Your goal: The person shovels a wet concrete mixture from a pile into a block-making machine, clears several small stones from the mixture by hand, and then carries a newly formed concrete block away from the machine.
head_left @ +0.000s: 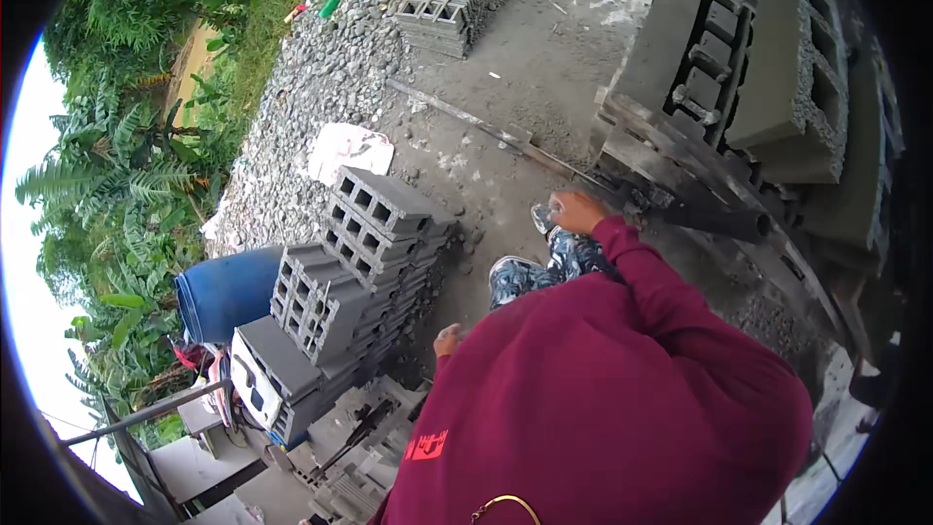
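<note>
My right hand [576, 211] is out in front of my knees, its fingers curled in with nothing visible in them. Just beyond it runs a long metal bar [466, 118], which joins the machine frame on the right; I see no contact between hand and bar. Lower and to the left, my left hand [449, 340] shows only in part past my maroon shirt, its fingers loosely curled. Closest to that hand is a stack of grey hollow concrete blocks [374, 224]. On the machine's right side a large grey block [792, 87] with open cells stands tilted.
Another pile of hollow blocks [445, 0] stands at the back. A white sack [350, 153] lies on the gravel [292, 126]. Beside the left stack rests a blue drum [228, 292]. The metal frame [680, 151] and a dark pipe [719, 217] bound the right side.
</note>
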The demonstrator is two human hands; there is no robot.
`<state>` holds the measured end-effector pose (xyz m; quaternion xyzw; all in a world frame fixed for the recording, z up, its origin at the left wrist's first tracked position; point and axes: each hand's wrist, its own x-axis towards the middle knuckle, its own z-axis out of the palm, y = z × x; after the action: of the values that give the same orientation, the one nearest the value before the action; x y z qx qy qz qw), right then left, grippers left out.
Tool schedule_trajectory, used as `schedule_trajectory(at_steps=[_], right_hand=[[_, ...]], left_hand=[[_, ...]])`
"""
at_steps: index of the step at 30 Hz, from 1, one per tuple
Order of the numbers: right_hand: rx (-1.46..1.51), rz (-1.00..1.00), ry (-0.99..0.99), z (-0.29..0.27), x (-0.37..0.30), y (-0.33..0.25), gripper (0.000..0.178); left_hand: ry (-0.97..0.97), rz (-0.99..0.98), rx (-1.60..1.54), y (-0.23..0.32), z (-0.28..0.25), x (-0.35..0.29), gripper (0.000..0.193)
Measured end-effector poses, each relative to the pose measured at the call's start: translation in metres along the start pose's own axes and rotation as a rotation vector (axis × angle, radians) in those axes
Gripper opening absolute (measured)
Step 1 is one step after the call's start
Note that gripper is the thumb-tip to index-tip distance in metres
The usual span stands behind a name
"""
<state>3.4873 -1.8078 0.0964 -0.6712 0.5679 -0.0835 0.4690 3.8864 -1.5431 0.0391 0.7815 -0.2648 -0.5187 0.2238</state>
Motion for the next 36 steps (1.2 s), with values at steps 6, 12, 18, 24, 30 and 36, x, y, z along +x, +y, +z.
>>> schedule_trajectory(at_steps=[6,12,18,24,30,36], right_hand=[[0.176,-0.228,0.062,-0.086,0.141,-0.119,0.036],[0.307,-0.166,0.145,-0.164,0.218,-0.105,0.032],[0.431,0.119,0.403,-0.265,0.305,-0.066,0.031],[0.646,0.463,0.953,-0.33,0.251,-0.074,0.037],[0.837,0.6,1.559,-0.383,0.136,-0.158,0.027],[0.559,0.91,2.295,-0.393,0.026,-0.177,0.023]], left_hand=[[0.048,-0.271,-0.334,0.192,-0.025,0.126,0.024],[-0.229,-0.164,0.366,0.35,-0.015,0.307,0.033],[-0.571,0.723,1.632,0.483,0.037,0.59,0.048],[-0.457,0.662,0.974,0.799,0.264,0.684,0.036],[-0.983,1.163,0.616,1.039,0.533,0.417,0.027],[-1.726,1.296,0.484,1.044,0.667,0.145,0.043]])
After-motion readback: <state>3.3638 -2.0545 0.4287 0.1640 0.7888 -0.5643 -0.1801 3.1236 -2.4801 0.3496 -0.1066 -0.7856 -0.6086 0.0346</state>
